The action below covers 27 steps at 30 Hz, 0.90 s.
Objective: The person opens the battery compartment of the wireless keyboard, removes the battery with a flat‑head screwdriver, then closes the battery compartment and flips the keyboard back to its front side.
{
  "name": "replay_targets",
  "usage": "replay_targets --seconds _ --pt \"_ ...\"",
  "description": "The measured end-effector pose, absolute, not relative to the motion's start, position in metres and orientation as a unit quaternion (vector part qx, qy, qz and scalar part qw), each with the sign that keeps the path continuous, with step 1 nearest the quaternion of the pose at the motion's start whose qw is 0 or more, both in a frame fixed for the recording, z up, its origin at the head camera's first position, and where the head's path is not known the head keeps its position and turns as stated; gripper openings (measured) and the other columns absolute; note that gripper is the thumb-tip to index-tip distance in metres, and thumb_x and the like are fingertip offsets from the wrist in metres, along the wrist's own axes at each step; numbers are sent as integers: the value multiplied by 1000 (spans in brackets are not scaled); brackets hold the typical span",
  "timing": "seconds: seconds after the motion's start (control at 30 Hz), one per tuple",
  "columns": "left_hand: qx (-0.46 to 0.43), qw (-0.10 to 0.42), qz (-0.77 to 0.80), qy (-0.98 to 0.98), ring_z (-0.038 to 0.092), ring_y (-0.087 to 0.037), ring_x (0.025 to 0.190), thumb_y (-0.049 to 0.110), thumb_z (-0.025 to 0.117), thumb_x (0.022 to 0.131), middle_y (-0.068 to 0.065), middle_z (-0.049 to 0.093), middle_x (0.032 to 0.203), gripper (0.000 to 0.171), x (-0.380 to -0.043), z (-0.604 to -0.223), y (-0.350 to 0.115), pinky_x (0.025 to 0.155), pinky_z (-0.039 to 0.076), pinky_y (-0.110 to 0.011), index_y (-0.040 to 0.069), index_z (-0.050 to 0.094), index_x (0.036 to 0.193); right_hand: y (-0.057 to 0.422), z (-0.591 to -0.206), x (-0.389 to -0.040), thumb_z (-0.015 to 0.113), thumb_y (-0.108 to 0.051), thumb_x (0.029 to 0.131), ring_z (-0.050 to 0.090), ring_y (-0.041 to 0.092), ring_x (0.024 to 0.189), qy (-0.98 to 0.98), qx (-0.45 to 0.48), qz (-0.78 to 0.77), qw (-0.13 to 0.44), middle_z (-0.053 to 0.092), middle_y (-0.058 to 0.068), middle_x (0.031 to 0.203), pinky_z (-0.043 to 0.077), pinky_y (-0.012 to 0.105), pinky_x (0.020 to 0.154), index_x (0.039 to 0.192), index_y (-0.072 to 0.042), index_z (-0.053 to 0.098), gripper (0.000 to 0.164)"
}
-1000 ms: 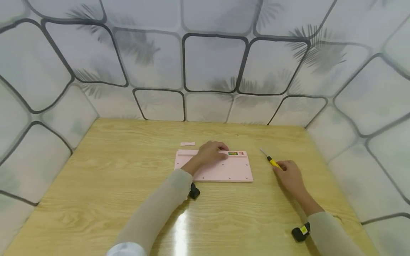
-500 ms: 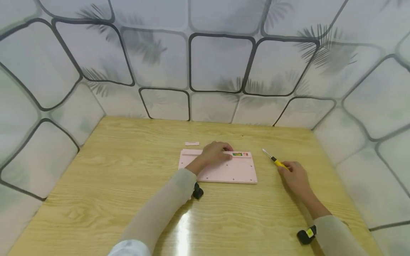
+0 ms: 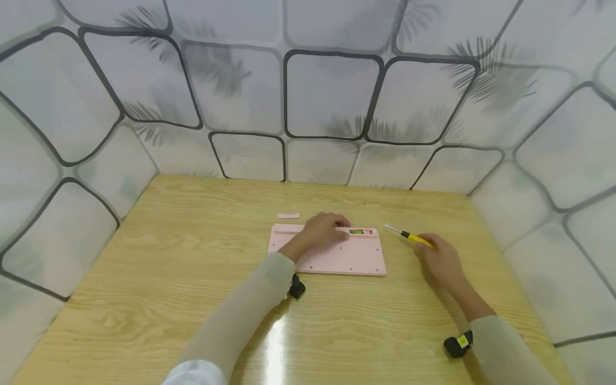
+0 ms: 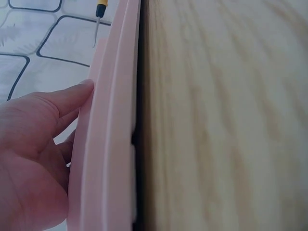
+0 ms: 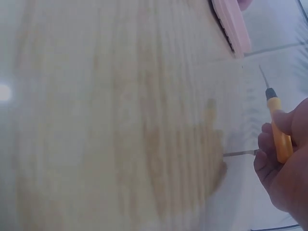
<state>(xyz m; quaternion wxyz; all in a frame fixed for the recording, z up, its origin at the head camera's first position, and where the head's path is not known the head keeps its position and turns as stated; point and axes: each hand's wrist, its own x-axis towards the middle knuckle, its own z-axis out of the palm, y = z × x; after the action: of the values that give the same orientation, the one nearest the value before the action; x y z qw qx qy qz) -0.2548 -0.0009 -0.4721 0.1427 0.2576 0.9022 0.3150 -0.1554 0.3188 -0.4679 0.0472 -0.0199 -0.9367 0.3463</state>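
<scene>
A pink keyboard (image 3: 337,259) lies face down on the wooden table, small screw holes dotting its back. My left hand (image 3: 321,230) grips the raised ridge along its far edge, with the thumb on the near side and the fingers over the back; the left wrist view shows the thumb against the pink edge. Right of the hand, a small recess (image 3: 357,231) in the ridge shows green, yellow and red. In my right hand (image 3: 441,259) is a screwdriver (image 5: 275,113) with a yellow handle and black collar, its shaft pointing left toward the keyboard's far right corner, apart from it.
A small pink cover strip (image 3: 289,216) lies on the table (image 3: 192,240) just behind the keyboard. Patterned white cloth walls (image 3: 332,96) enclose the table at the back and both sides. A black wrist camera (image 3: 457,345) hangs under the right sleeve.
The screwdriver has swung from pointing up and left to pointing more nearly left, its tip closer to the keyboard. My left hand stays on the keyboard. The head view has shifted slightly.
</scene>
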Motion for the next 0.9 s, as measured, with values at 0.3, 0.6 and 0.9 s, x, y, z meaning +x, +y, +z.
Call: replay_targets --seconds 0.3,0.6,0.9 --pt "259 137 311 904 56 -18 121 38 65 98 8 68 125 33 -255 -473 -3 107 39 -43 29 67 129 320 -464 -166 54 -31 106 58 45 114 -935 30 352 36 58 28 136 50 55 91 134 -1 59 42" --pt "262 140 313 902 56 -18 120 39 65 98 8 68 125 34 -255 -473 -3 106 40 -44 28 66 130 312 -449 -169 58 -36 103 62 25 74 -911 7 411 30 69 26 105 52 26 59 134 -1 58 47" --pt "261 134 310 904 57 -18 116 39 65 98 9 69 123 32 -256 -474 0 101 42 -43 30 67 128 308 -446 -175 62 -25 102 75 20 88 -857 32 513 29 67 30 113 61 35 77 135 8 50 49"
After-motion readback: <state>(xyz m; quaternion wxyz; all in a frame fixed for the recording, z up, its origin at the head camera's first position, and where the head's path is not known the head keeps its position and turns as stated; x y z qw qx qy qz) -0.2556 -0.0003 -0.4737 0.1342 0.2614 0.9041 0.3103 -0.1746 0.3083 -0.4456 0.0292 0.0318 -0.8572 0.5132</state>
